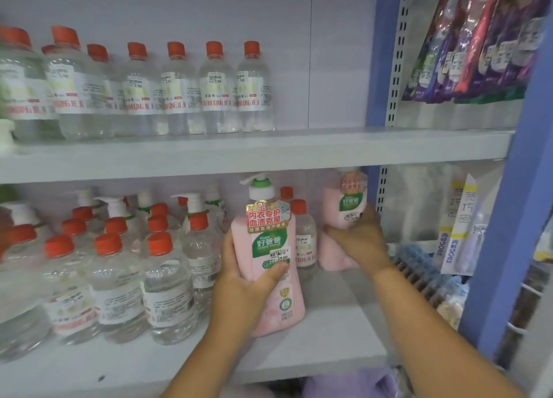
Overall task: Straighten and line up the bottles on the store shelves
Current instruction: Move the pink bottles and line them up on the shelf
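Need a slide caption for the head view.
Left hand and right hand each grip a pink pump bottle on the lower shelf.

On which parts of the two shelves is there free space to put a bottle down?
Upper shelf: bare from the last clear bottle to the blue post. Lower shelf: bare in front of both pink bottles. Left of them, red-capped bottles stand crowded.

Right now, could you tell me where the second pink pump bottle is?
On the lower shelf, far right beside the blue upright, gripped by the right hand.
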{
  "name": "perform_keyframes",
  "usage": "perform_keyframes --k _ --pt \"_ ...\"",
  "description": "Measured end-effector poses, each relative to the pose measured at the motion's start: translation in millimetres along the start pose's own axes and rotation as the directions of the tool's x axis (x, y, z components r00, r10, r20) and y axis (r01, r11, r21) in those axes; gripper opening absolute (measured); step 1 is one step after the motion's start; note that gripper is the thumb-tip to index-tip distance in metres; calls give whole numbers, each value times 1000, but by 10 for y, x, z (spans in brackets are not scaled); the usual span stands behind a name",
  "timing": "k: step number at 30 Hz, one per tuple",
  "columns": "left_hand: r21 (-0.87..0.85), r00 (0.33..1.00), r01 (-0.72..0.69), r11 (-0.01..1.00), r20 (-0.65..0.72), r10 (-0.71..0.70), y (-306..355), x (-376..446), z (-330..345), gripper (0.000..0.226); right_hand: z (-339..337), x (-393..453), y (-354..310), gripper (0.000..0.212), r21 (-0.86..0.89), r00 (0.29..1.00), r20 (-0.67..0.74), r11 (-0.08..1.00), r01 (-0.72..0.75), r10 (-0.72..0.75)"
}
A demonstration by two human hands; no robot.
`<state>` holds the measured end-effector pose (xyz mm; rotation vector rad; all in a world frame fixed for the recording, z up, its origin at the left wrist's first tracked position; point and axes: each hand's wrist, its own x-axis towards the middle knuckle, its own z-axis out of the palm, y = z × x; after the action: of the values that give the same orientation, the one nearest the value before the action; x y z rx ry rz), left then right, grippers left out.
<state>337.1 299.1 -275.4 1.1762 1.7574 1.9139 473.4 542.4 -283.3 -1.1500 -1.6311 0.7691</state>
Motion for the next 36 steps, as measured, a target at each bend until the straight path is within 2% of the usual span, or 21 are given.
perform_keyframes --k 3,5,7,11,14,18,22,25,28,32,36 --pt "-7 1000 17 1000 26 -17 7 -8 -40 76 -368 -576 -74 82 4 999 -48 1000 14 -14" --pt "-19 997 55 998 51 -54 6 9 -84 65 -548 -911 -183 75 48 1000 13 999 8 -8" --pt "-43 991 111 993 86 -107 10 19 -155 52 -692 -1232 -340 58 113 995 102 994 -4 -8" --pt "-87 970 175 981 185 -156 17 -6 -303 41 -704 -1603 -641 51 239 976 215 967 -82 30" --pt "-99 967 156 983 218 -132 27 -76 -406 41 -565 -1767 -701 30 328 988 135 937 -119 78" --pt "-101 960 158 982 248 -129 62 -199 -546 42 -505 -2079 -791 29 342 996 -15 937 -75 86" --pt "-91 966 166 982 217 -143 217 -505 -730 41 -592 -2336 -818 31 363 998 0 930 -61 65" --pt "-55 978 185 981 107 -179 293 -855 -928 44 -578 -2462 -792 25 410 988 141 905 -112 59" --pt "-42 964 246 968 -91 -249 285 -1291 -1193 41 -435 -2625 -779 29 408 942 336 899 -161 17" --pt "-9 898 321 947 -316 -307 232 -1955 -1783 36 19 -3124 -924 33 413 830 554 887 -206 -66" --pt "6 774 389 921 -544 -323 294 -2657 -2564 40 573 -3824 -1321 34 416 647 736 887 -202 -198"
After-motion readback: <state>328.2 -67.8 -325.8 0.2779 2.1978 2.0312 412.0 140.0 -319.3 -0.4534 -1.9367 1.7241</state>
